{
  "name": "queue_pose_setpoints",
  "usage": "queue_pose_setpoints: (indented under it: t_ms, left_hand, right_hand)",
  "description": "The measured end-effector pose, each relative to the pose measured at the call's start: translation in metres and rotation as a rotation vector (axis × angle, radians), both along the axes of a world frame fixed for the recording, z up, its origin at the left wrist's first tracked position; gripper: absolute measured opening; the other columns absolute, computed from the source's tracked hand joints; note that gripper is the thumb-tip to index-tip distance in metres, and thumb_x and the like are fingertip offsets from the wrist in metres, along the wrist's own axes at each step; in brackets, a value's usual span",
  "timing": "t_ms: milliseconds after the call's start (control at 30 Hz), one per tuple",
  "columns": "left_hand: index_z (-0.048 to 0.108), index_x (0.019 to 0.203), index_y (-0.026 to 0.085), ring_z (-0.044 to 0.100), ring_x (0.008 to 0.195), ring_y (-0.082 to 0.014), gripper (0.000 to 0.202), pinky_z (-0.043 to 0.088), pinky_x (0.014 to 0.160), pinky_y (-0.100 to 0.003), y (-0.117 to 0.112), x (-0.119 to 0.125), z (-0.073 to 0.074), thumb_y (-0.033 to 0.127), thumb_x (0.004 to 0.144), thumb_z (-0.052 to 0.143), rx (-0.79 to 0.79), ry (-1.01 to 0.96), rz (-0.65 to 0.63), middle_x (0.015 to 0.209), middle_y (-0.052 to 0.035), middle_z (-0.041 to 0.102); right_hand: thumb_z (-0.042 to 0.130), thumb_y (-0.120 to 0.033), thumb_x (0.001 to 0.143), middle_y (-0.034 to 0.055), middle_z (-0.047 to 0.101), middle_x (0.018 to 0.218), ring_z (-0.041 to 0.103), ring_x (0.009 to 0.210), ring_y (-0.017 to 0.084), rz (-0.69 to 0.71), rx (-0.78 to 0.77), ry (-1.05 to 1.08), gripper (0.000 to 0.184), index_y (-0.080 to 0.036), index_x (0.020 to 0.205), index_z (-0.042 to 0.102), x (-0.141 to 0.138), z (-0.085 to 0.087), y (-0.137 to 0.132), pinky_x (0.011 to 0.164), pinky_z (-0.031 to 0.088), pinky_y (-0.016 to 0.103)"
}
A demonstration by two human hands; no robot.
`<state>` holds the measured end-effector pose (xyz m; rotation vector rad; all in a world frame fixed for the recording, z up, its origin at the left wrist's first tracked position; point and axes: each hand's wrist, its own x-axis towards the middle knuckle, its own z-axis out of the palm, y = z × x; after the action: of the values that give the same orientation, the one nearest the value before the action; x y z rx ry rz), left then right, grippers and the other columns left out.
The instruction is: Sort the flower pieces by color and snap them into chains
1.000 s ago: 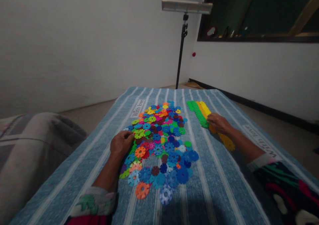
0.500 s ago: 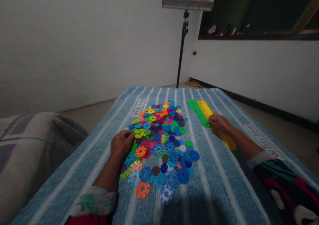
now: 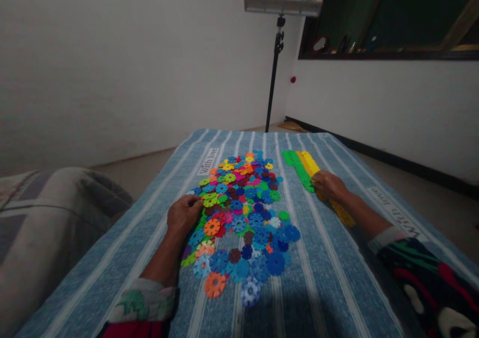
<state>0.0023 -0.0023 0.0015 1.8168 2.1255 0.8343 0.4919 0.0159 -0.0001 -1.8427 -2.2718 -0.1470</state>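
L hand curls over green discs at left edge of mixed pile on blanket, R hand rests on green row & yellow row, can't tell either grip; few rows laid, most of pile prob. left.

Both forearms are bare. The left sleeve is pale with a green leaf print over red cloth; the right sleeve is dark, patterned green, red and white, with a pale cuff.

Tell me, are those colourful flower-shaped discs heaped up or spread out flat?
Spread out flat. The discs lie in a thin, overlapping layer on the striped cloth, with the left hand resting at its edge.
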Motion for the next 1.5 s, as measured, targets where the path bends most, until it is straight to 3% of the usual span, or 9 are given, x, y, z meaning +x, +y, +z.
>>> queue_pose_setpoints:
  t_ms: [167, 367, 667, 867, 1133, 1367, 1500]
  left_hand:
    - [0.076, 0.087, 0.02, 0.069, 0.084, -0.0239, 0.036, 0.049, 0.072, -0.029, 0.0, 0.001, 0.0, 0.041, 0.074, 0.051, -0.002, -0.003, -0.015, 0.09, -0.0055, 0.077]
    - [0.076, 0.083, 0.021, 0.068, 0.086, -0.0226, 0.032, 0.049, 0.074, -0.029, -0.002, 0.004, -0.001, 0.039, 0.075, 0.051, 0.014, 0.008, -0.012, 0.091, -0.0047, 0.077]
    - [0.077, 0.087, 0.019, 0.067, 0.085, -0.0215, 0.033, 0.048, 0.073, -0.029, -0.005, 0.008, -0.003, 0.035, 0.076, 0.05, -0.004, -0.01, 0.001, 0.093, -0.0055, 0.076]
    - [0.076, 0.087, 0.02, 0.067, 0.087, -0.0209, 0.03, 0.048, 0.074, -0.028, -0.006, 0.009, -0.002, 0.033, 0.077, 0.051, -0.001, -0.006, -0.005, 0.095, -0.0047, 0.076]
    - [0.077, 0.086, 0.02, 0.066, 0.085, -0.0199, 0.029, 0.047, 0.073, -0.027, -0.007, 0.011, -0.002, 0.031, 0.078, 0.052, -0.008, -0.002, 0.0, 0.092, -0.0041, 0.076]
    - [0.077, 0.088, 0.019, 0.066, 0.084, -0.0199, 0.03, 0.046, 0.073, -0.028, -0.009, 0.013, -0.001, 0.032, 0.079, 0.052, -0.027, 0.026, 0.006, 0.094, -0.0046, 0.076]
    - [0.077, 0.09, 0.018, 0.066, 0.085, -0.0204, 0.03, 0.045, 0.073, -0.028, -0.009, 0.014, 0.001, 0.032, 0.08, 0.052, -0.026, 0.034, 0.005, 0.096, -0.0051, 0.076]
  right_hand:
    - [0.048, -0.023, 0.092, 0.0107, 0.07, 0.1, 0.061, 0.095, 0.023, -0.016, 0.017, -0.044, 0.025, -0.018, 0.09, 0.072, -0.008, 0.006, -0.007, 0.079, 0.043, 0.029]
    - [0.051, -0.021, 0.089, 0.0111, 0.071, 0.1, 0.061, 0.095, 0.024, 0.116, 0.078, 0.078, 0.02, -0.021, 0.09, 0.072, -0.036, 0.008, -0.024, 0.083, 0.045, 0.032]
    - [0.047, -0.018, 0.093, 0.0108, 0.07, 0.095, 0.061, 0.093, 0.023, 0.447, 0.077, 0.174, 0.024, -0.019, 0.091, 0.071, -0.119, 0.012, -0.062, 0.083, 0.046, 0.034]
    - [0.055, -0.022, 0.093, 0.0097, 0.068, 0.101, 0.058, 0.096, 0.021, 0.571, 0.016, 0.127, 0.019, -0.02, 0.083, 0.071, -0.181, 0.014, -0.08, 0.084, 0.046, 0.033]
    - [0.068, -0.033, 0.086, 0.0136, 0.064, 0.094, 0.057, 0.098, 0.027, 0.432, -0.15, -0.048, 0.019, -0.016, 0.079, 0.073, -0.235, 0.017, -0.088, 0.082, 0.044, 0.037]
    - [0.072, -0.037, 0.082, 0.014, 0.063, 0.111, 0.054, 0.111, 0.029, 0.416, -0.206, 0.054, 0.023, -0.016, 0.092, 0.07, -0.242, 0.01, -0.084, 0.093, 0.04, 0.041]
    - [0.074, -0.032, 0.077, 0.0112, 0.063, 0.107, 0.054, 0.105, 0.027, 0.378, -0.222, 0.143, 0.018, -0.018, 0.086, 0.066, -0.242, 0.006, -0.079, 0.088, 0.04, 0.038]
